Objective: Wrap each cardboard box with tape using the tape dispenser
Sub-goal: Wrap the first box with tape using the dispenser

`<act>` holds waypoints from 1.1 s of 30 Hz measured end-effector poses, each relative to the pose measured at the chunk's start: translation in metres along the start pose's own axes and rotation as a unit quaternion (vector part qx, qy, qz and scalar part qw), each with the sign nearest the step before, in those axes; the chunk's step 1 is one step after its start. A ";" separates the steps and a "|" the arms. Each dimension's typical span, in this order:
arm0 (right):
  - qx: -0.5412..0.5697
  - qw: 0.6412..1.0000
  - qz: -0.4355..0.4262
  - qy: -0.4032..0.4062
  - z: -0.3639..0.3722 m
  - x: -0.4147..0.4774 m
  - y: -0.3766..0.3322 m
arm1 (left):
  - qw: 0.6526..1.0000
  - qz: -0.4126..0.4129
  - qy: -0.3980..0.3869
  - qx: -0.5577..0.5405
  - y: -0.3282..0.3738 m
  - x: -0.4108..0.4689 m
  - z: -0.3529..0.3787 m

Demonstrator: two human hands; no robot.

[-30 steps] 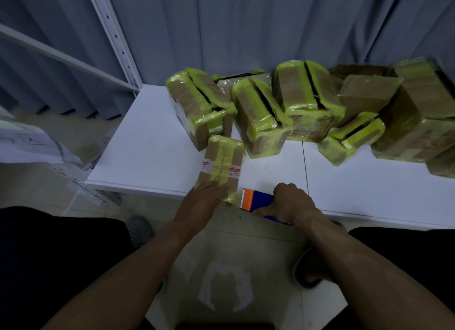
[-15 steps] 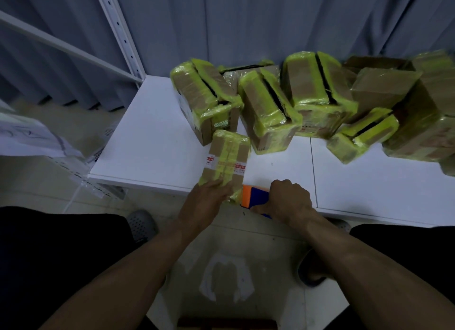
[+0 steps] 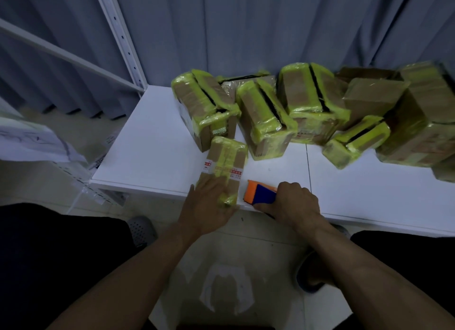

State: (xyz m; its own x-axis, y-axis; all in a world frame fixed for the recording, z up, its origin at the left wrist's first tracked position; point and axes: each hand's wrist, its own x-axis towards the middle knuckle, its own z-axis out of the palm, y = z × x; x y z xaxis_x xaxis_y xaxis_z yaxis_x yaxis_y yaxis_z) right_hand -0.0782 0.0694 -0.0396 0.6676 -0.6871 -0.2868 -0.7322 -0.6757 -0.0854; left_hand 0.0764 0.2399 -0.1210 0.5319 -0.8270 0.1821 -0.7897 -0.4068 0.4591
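Well to the left of the left fingers, a white shelf upright (image 3: 118, 34) stands against a grey curtain (image 3: 270, 21), and a grey perforated shoe (image 3: 141, 230) sits on the floor below and left of them.

The left hand (image 3: 209, 206) lies palm down on the near end of a small cardboard box (image 3: 225, 162). Its fingers (image 3: 209, 185) are fairly straight and close together, pressed flat on the box top. The box lies lengthwise, running away from the fingertips on the white surface (image 3: 152, 144), with its near end at the surface's front edge. Yellow-green tape runs along its top and a white printed band crosses it just beyond the fingertips.

Just right of the left fingers, apart from the box, is the tape dispenser (image 3: 261, 194), with an orange end and a blue body, at the front edge of the surface. The right hand (image 3: 293, 204) grips it from the right, its fingers (image 3: 290, 186) curled over the top, so the orange end points toward the box.

Far beyond both sets of fingers, a crowded heap of wrapped boxes (image 3: 266, 117) in yellow-green tape fills the back of the surface and stretches off to the right.
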 end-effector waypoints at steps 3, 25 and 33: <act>0.029 1.000 0.002 0.004 0.002 -0.005 0.005 | 0.994 -0.106 0.003 0.017 0.010 0.012 0.007; 0.320 0.940 -0.037 0.109 -0.069 -0.030 -0.037 | 0.834 -0.289 -0.014 -0.469 0.025 -0.040 -0.104; 0.334 0.931 -0.020 0.147 -0.079 -0.019 -0.033 | 0.719 -0.381 -0.052 -0.580 0.032 -0.027 -0.113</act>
State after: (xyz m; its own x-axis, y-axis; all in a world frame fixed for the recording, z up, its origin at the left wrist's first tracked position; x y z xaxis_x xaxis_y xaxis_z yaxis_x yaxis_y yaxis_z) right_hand -0.0557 0.0833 0.0443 0.6330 -0.7741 -0.0055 -0.5610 -0.4539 -0.6923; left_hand 0.0712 0.2925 -0.0126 0.6019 -0.5849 -0.5436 0.5354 -0.2095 0.8182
